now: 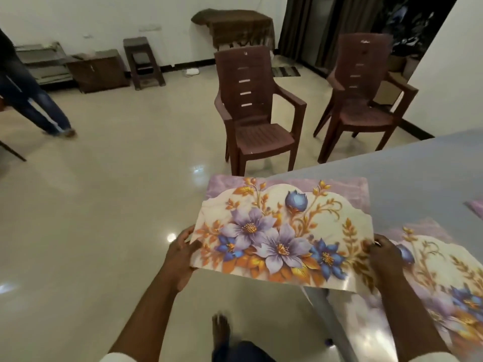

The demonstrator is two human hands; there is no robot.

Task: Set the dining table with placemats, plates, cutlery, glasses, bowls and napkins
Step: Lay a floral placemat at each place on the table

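Gripping a floral placemat (282,233) at its 2 short ends, the hands carry it over the near corner of the glossy grey surface (418,173), its far part above the tabletop and its near-left part hanging out over the floor (104,205). The left hand (180,259) has its thumb curled onto the top of the mat's left edge with the fingers tucked beneath, and the right hand (384,259) pinches the right edge the same way, thumb on top. Whether the mat touches the surface at its far edge cannot be told. A second placemat (444,278) with the same purple and blue flowers and gold leaves lies flat on the surface just to the right, partly hidden by the right forearm, and the corner of a third mat (474,209) shows at the right border of the view. White cuffs show at both wrists, and a bare foot (220,329) stands on the shiny tiles below the held mat. Beyond the surface stand 2 brown plastic armchairs, one (251,111) near the middle and another (366,95) to the right by the white wall. Another person's legs in jeans (31,100) cross the floor at far left, near a low cabinet (96,70) and a brown stool (142,62) against the back wall.
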